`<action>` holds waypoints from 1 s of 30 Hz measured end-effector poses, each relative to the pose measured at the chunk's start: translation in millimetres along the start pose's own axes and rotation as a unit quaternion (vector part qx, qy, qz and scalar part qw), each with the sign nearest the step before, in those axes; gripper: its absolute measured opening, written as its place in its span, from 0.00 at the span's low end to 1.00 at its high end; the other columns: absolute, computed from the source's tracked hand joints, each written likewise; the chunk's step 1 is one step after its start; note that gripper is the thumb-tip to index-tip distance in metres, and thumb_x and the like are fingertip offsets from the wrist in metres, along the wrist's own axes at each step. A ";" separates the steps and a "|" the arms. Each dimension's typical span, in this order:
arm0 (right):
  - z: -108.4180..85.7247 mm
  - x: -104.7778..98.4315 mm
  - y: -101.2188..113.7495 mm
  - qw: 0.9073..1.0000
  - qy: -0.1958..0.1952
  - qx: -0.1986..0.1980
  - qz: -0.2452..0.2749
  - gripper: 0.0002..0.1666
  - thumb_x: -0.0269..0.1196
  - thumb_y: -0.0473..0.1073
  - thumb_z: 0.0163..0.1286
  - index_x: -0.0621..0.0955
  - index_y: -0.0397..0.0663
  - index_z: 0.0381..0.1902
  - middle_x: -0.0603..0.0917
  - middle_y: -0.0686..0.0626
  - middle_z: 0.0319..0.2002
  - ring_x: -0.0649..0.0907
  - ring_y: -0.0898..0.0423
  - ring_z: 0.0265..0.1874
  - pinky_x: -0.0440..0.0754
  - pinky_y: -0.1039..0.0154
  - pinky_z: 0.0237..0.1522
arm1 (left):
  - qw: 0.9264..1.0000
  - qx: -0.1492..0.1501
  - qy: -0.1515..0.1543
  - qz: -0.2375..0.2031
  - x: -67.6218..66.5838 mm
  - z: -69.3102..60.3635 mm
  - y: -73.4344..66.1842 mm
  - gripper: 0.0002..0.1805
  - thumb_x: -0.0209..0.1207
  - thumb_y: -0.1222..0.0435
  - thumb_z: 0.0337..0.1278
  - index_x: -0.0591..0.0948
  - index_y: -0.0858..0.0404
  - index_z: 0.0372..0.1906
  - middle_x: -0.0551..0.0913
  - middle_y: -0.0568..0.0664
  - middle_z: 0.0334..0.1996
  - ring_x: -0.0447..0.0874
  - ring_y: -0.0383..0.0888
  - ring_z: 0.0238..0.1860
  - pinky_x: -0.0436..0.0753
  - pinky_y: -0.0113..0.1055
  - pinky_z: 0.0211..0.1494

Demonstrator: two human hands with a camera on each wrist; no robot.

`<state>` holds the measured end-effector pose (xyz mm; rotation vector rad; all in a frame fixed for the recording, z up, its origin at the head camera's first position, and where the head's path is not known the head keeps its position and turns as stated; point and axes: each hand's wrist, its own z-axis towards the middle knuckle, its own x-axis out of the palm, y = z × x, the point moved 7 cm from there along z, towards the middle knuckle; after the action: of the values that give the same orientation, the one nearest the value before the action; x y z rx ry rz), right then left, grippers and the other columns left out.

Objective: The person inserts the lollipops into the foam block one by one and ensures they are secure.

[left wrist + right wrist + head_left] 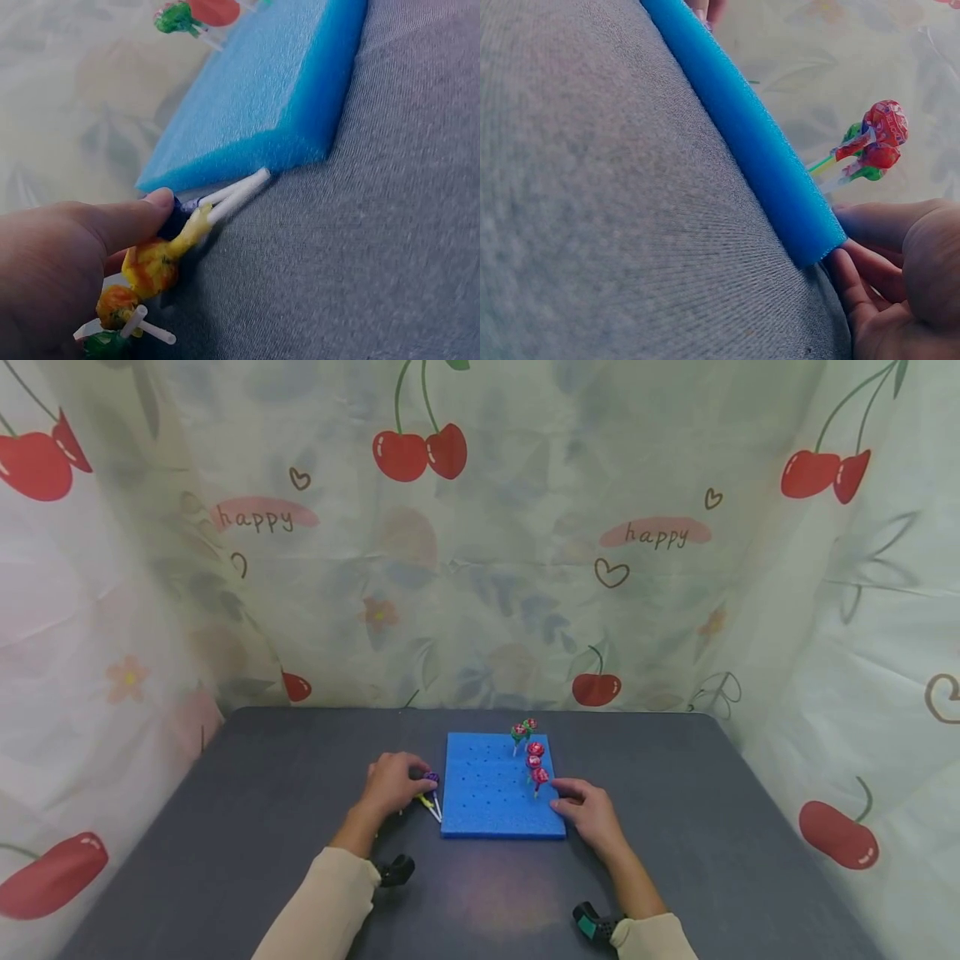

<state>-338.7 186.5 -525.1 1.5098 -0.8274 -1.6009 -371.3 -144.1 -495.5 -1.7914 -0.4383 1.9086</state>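
My left hand (392, 783) pinches a purple-wrapped lollipop (431, 777) between thumb and finger, beside the left edge of the blue foam board (487, 802). A yellow lollipop (154, 266) lies right against it, their white sticks side by side near the board's corner. Closer to the wrist are an orange lollipop (118, 306) and a green one (106, 343), partly covered by the hand. At the board's right edge, my right hand (588, 810) grips the foam with thumb and fingers. Three red lollipops (536, 762) and two red-green ones (519, 732) stand in the board.
Rows of small holes run across the board top. A dark grey table (300, 768) carries everything, with a patterned curtain (495, 610) at its back and sides. Black bands (396, 870) sit on both wrists.
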 end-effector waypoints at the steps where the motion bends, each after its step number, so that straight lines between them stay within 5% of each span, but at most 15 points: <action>1: 0.1 0.1 0.0 1.000 0.000 0.000 0.002 0.21 0.66 0.37 0.66 0.81 0.45 0.57 0.80 0.43 0.55 0.79 0.44 0.55 0.75 0.48 0.55 | 1.000 -0.001 0.000 -0.002 0.1 -0.3 -0.6 0.12 0.69 0.56 0.54 0.87 0.56 0.42 0.83 0.50 0.47 0.71 0.54 0.56 0.60 0.54 0.61; 10: -0.6 0.5 -0.7 1.000 -0.005 -0.002 0.003 0.21 0.66 0.37 0.66 0.81 0.45 0.57 0.81 0.43 0.54 0.80 0.44 0.54 0.76 0.48 0.54 | 1.000 -0.011 -0.007 -0.022 -2.6 -2.2 -4.9 0.13 0.69 0.57 0.55 0.85 0.55 0.44 0.82 0.52 0.50 0.67 0.56 0.60 0.60 0.55 0.62; 18: -0.8 0.6 -2.8 1.000 -0.005 0.000 0.013 0.21 0.66 0.37 0.66 0.81 0.45 0.57 0.80 0.43 0.55 0.80 0.45 0.53 0.76 0.49 0.54 | 0.995 -0.029 -0.032 -0.089 -9.1 -4.7 -10.8 0.13 0.67 0.58 0.59 0.82 0.54 0.48 0.82 0.48 0.47 0.75 0.51 0.54 0.70 0.52 0.58; 30: 0.1 0.1 -2.8 1.000 -0.008 -0.004 0.018 0.21 0.66 0.36 0.65 0.81 0.45 0.56 0.81 0.43 0.54 0.81 0.45 0.52 0.77 0.50 0.54 | 0.961 -0.019 -0.105 -0.254 -14.8 -4.5 -13.1 0.16 0.67 0.64 0.57 0.81 0.57 0.51 0.83 0.50 0.47 0.82 0.48 0.46 0.80 0.46 0.48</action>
<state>-339.1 187.7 -527.6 1.4704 -0.8515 -1.5898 -364.9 -141.7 -476.5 -1.3282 -0.9163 1.7254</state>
